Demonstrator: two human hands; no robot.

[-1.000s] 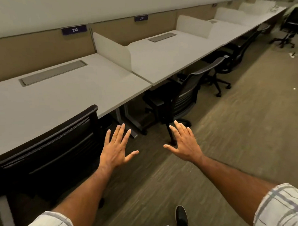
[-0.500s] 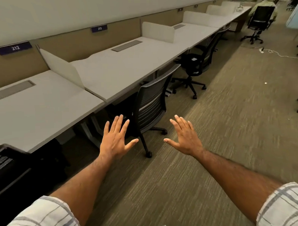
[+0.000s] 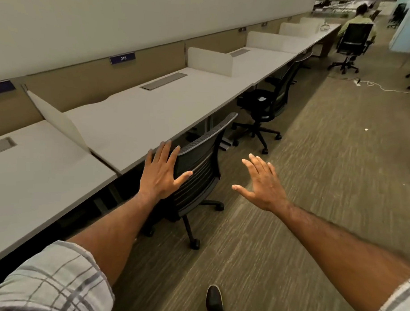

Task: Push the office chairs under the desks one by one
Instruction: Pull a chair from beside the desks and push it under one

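A grey mesh-backed office chair stands at the desk marked 213, its back angled out from the desk edge and its seat partly under. My left hand is spread open in front of the left part of the chair's backrest; whether it touches is unclear. My right hand is open too, held in the air to the right of the backrest, apart from it. A second black chair stands farther along, pulled out from the following desk.
White divider panels separate the desks. A person sits in a black chair at the far end of the row. A white cable lies on the carpet at right. Open carpet stretches to my right.
I have walked forward along the row; the grey chair is now close and my left hand has reached its backrest. Both hands stay open.
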